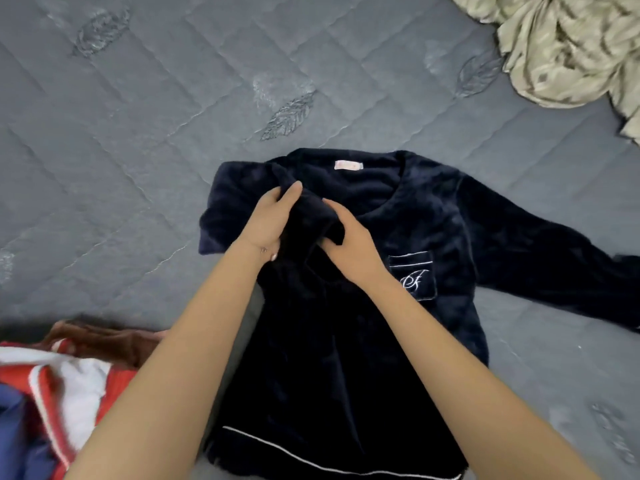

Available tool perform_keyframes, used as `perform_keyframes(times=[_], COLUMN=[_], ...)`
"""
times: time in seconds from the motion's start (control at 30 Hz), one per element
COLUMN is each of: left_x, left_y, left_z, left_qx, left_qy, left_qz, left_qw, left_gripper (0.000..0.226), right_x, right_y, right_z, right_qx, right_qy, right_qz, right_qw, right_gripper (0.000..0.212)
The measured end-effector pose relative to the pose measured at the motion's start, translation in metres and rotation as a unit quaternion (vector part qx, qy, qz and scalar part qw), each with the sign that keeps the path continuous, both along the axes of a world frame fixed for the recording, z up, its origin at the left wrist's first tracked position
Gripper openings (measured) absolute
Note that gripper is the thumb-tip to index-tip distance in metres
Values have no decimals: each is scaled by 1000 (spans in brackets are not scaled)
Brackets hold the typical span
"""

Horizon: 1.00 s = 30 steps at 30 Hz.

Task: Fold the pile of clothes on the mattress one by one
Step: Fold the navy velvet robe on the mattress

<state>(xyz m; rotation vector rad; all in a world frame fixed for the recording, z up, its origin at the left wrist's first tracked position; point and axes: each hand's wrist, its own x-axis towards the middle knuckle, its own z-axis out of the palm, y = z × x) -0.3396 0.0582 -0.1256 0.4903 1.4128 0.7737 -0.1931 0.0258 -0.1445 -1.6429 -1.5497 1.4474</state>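
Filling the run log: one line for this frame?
step: folding top | left hand, right hand: grip its sleeve | on mattress | pile beside

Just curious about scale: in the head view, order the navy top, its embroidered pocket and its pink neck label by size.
Largest first:
navy top
embroidered pocket
pink neck label
The gaps are clear.

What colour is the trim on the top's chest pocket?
White, on the navy top; pocket shows clearly in the head view.

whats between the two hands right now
A bunched-up fold of the navy top lies between the left hand and the right hand, and both hands grip it. The head view shows this.
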Motion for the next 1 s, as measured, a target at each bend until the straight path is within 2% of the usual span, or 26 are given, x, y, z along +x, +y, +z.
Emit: perform_keyframes(times=[0.13, 0.17, 0.23, 0.27, 0.33, 0.43, 0.5, 0.57, 0.67, 0.73, 0.8, 0.9, 0.93, 1.0], left_x=[42, 51, 69, 76, 86, 95, 102, 109, 117, 123, 130, 137, 136, 131], left_y=[5, 6, 3, 0, -10, -26, -35, -42, -50, -52, -52, -50, -49, -52], left_z=[-8, -10, -15, -20, -33, -58, -65, -68, -74, -75, -76, -75, -75, -75], left_qx=[25, 37, 94, 134, 200, 243, 204, 173, 192, 211, 225, 228, 224, 220], left_qy=[-41, -28, 61, 126, 258, 375, 397, 399, 420, 433, 433, 436, 442, 458], left_qz=[-20, -24, -72, -116, -207, -326, -403, -465, -500, -499, -497, -503, -495, -459], left_qw=[999, 999, 991, 976, 922, 833, 799, 771, 733, 721, 718, 710, 714, 729], left_gripper=[36, 36, 32, 31, 33, 42, 48, 54, 60, 60, 61, 63, 63, 62], right_x=[50, 62, 83, 93, 110, 127, 132, 134, 131, 127, 128, 140, 146, 158], right_y=[10, 12, 16, 18, 21, 24, 23, 21, 18, 15, 16, 22, 24, 28], right_z=[-8, -12, -17, -20, -29, -35, -36, -37, -43, -48, -50, -47, -47, -47], right_qx=[-54, -79, -131, -151, -173, -207, -204, -177, -120, -77, -40, -7, -3, 5], right_qy=[36, 52, 92, 104, 101, 111, 114, 87, -18, -86, -122, -126, -121, -109], right_qz=[-120, -143, -201, -230, -284, -342, -345, -311, -194, -139, -152, -263, -299, -359], right_qw=[991, 985, 967, 956, 938, 910, 909, 930, 974, 984, 980, 957, 946, 927], right_gripper=[43, 41, 37, 35, 33, 49, 63, 72, 106, 110, 82, 22, 12, 14])
